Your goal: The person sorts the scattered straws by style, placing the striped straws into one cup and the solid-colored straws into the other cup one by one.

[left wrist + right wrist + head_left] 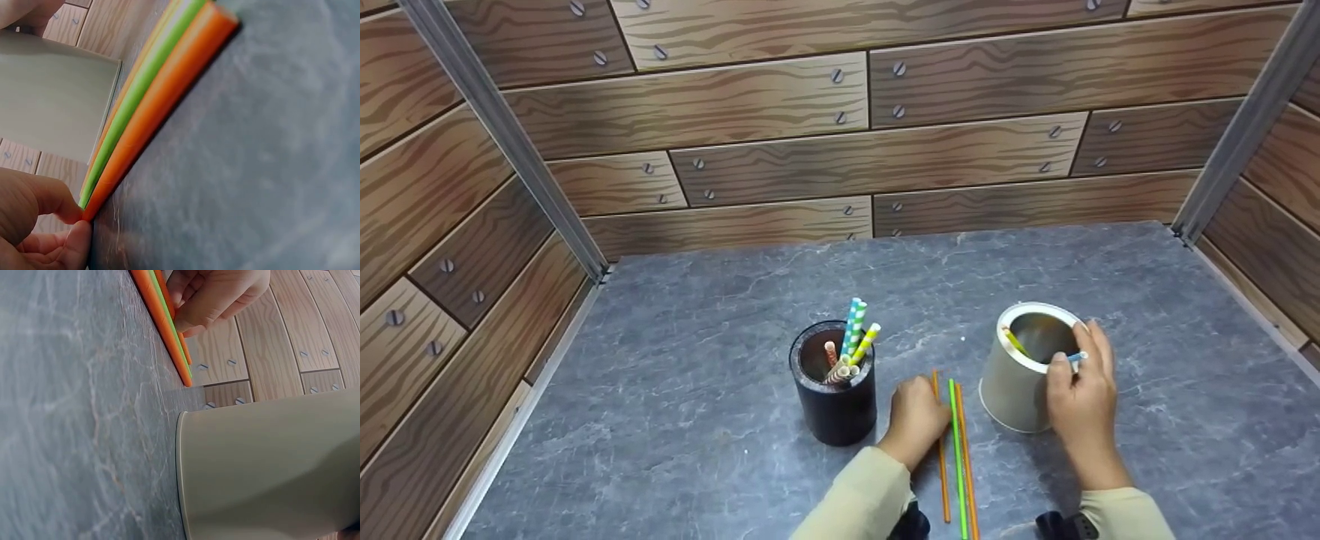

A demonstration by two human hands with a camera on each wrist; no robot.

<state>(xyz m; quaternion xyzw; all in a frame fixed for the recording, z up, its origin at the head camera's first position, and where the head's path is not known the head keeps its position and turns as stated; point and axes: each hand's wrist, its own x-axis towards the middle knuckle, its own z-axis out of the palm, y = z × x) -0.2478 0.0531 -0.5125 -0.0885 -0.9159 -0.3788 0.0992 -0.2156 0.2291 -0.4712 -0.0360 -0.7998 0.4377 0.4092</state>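
Three plain straws lie side by side on the grey marbled table. With thumb and forefinger, my left hand (915,420) pinches the left orange straw (944,480) near its middle. Beside it lie a green straw (958,442) and a second orange straw (968,469). On the right, my right hand (1084,405) grips the upper side of a pale can (1011,390), thumb and fingers at its rim. A blue straw end (1078,356) pokes out over the rim between thumb and fingers. Inside the can leans a yellow straw (1015,342).
Left of the left hand stands a black cup (840,416). It holds several patterned paper straws, among them a green-striped one (856,330) and a yellow-striped one (866,343). Wood-print walls (780,97) with metal corner posts (502,127) enclose the table (660,405).
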